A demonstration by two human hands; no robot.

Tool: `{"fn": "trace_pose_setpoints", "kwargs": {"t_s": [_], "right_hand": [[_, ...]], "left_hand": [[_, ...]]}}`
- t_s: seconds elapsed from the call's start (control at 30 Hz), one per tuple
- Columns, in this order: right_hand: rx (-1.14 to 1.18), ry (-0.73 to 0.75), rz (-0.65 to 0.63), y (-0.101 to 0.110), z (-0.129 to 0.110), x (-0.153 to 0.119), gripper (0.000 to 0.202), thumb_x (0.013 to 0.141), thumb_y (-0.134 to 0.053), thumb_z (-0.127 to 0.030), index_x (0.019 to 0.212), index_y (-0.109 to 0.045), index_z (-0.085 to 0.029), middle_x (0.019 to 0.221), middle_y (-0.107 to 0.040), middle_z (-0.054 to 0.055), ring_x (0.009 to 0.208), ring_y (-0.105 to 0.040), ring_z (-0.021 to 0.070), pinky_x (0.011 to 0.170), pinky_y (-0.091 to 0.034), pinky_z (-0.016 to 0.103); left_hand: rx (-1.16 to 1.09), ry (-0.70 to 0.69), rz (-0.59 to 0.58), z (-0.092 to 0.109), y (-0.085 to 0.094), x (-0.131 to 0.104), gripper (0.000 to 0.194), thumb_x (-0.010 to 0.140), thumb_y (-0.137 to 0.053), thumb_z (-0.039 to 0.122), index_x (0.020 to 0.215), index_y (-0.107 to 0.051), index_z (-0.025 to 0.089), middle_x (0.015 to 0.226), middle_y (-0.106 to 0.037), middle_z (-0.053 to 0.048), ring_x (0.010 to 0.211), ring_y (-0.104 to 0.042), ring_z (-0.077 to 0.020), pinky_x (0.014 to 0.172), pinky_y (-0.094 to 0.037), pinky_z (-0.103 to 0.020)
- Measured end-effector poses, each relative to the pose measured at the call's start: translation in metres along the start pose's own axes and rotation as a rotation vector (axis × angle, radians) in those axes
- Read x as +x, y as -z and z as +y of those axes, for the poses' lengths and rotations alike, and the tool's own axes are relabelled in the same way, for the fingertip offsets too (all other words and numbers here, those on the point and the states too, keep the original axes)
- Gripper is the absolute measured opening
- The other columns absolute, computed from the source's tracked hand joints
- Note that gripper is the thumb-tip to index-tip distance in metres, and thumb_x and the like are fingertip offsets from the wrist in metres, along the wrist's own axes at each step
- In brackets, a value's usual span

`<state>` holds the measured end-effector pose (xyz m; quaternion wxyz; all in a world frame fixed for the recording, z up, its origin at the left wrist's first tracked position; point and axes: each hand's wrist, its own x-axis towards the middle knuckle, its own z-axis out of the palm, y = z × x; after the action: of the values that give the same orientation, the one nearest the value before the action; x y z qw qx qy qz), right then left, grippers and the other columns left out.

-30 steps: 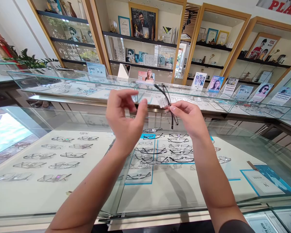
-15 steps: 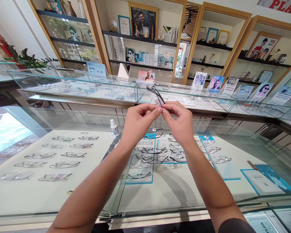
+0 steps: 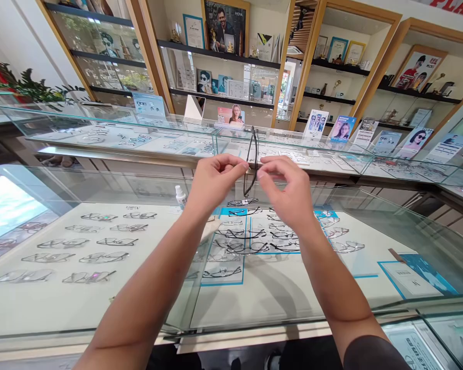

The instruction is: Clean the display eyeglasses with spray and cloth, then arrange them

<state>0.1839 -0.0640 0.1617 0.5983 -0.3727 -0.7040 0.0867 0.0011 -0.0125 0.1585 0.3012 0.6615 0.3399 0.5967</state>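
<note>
One pinched left grip (image 3: 215, 181) on eyeglasses (image 3: 256, 154)

The person's left hand (image 3: 217, 181) and right hand (image 3: 287, 187) are bare, with rounded fingers and smooth, uncovered forearms. A plain, nearly black sleeve (image 3: 374, 353) with a smooth, curved hem circles the right arm near the elbow crease. Beyond the near edge of the display counter (image 3: 254, 340), black clothing (image 3: 312, 354) shows, its details indistinct.
</note>
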Motion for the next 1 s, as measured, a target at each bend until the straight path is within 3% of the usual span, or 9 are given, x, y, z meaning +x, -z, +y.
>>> {"fn": "trace_pose_setpoints", "kwargs": {"t_s": [0.03, 0.1, 0.17, 0.23, 0.37, 0.53, 0.77, 1.0], "right_hand": [[-0.017, -0.006, 0.048, 0.005, -0.001, 0.001, 0.023, 0.097, -0.07, -0.033, 0.076, -0.063, -0.027, 0.095, -0.071, 0.004, 0.092, -0.067, 0.0217, 0.082, -0.057, 0.039], [-0.041, -0.044, 0.151, 0.015, 0.0, 0.004, 0.049, 0.097, -0.071, -0.041, 0.062, -0.04, -0.026, 0.067, -0.049, -0.001, 0.067, -0.05, 0.0172, 0.065, -0.047, 0.035], [-0.04, -0.095, 0.192, 0.021, 0.006, 0.005, 0.066, 0.099, -0.07, -0.052, 0.061, -0.022, -0.027, 0.059, -0.025, -0.004, 0.057, -0.03, 0.0143, 0.056, -0.035, 0.033], [-0.029, -0.125, 0.172, 0.021, 0.017, 0.003, 0.071, 0.099, -0.066, -0.062, 0.061, -0.017, -0.027, 0.059, -0.017, -0.005, 0.057, -0.02, 0.013, 0.054, -0.025, 0.033], [-0.04, -0.19, 0.114, 0.013, 0.049, -0.015, 0.069, 0.1, -0.062, -0.062, 0.061, -0.017, -0.026, 0.06, -0.016, -0.006, 0.059, -0.015, 0.0117, 0.056, -0.016, 0.033], [-0.08, -0.286, 0.129, 0.012, 0.087, -0.045, 0.063, 0.101, -0.059, -0.053, 0.062, -0.017, -0.026, 0.061, -0.015, -0.006, 0.061, -0.016, 0.0116, 0.059, -0.014, 0.035], [-0.086, -0.41, 0.153, 0.013, 0.125, -0.058, 0.063, 0.097, -0.059, -0.06, 0.061, -0.018, -0.027, 0.061, -0.016, -0.005, 0.06, -0.017, 0.0117, 0.057, -0.017, 0.033], [-0.046, -0.433, 0.167, 0.016, 0.134, -0.058, 0.064, 0.096, -0.063, -0.056, 0.059, -0.019, -0.027, 0.061, -0.016, -0.005, 0.059, -0.016, 0.0116, 0.055, -0.018, 0.033]], "left_hand": [[0.038, -0.02, -0.034, -0.001, 0.003, 0.002, 0.015, 0.085, -0.084, 0.038, 0.079, -0.082, 0.024, 0.052, -0.047, 0.003, 0.05, -0.035, -0.0117, 0.052, -0.029, -0.03], [0.14, -0.013, -0.135, -0.004, 0.009, 0.006, 0.016, 0.083, -0.084, 0.039, 0.078, -0.081, 0.024, 0.049, -0.04, 0.005, 0.049, -0.032, -0.0114, 0.053, -0.03, -0.03], [0.269, 0.061, -0.267, -0.008, 0.013, 0.01, 0.018, 0.081, -0.083, 0.041, 0.077, -0.08, 0.024, 0.049, -0.037, 0.006, 0.048, -0.03, -0.0109, 0.053, -0.028, -0.03], [0.414, 0.143, -0.407, -0.013, 0.012, 0.012, 0.017, 0.079, -0.08, 0.04, 0.077, -0.078, 0.023, 0.053, -0.046, 0.004, 0.05, -0.036, -0.0116, 0.053, -0.029, -0.03], [0.729, 0.183, -0.642, -0.027, 0.002, 0.014, 0.011, 0.08, -0.071, 0.034, 0.08, -0.076, 0.024, 0.068, -0.063, 0.0, 0.061, -0.05, -0.0147, 0.058, -0.035, -0.031], [0.993, 0.153, -0.864, -0.054, -0.016, 0.013, 0.011, 0.082, -0.066, 0.031, 0.083, -0.074, 0.024, 0.086, -0.077, -0.004, 0.072, -0.063, -0.02, 0.063, -0.038, -0.032], [1.095, 0.163, -0.966, -0.096, -0.03, 0.008, 0.016, 0.086, -0.065, 0.027, 0.092, -0.078, 0.023, 0.104, -0.082, -0.011, 0.091, -0.073, -0.0261, 0.075, -0.047, -0.031], [1.152, 0.22, -1.013, -0.11, -0.036, 0.007, 0.018, 0.086, -0.064, 0.024, 0.096, -0.079, 0.022, 0.102, -0.082, -0.012, 0.095, -0.075, -0.029, 0.081, -0.051, -0.033]]}}
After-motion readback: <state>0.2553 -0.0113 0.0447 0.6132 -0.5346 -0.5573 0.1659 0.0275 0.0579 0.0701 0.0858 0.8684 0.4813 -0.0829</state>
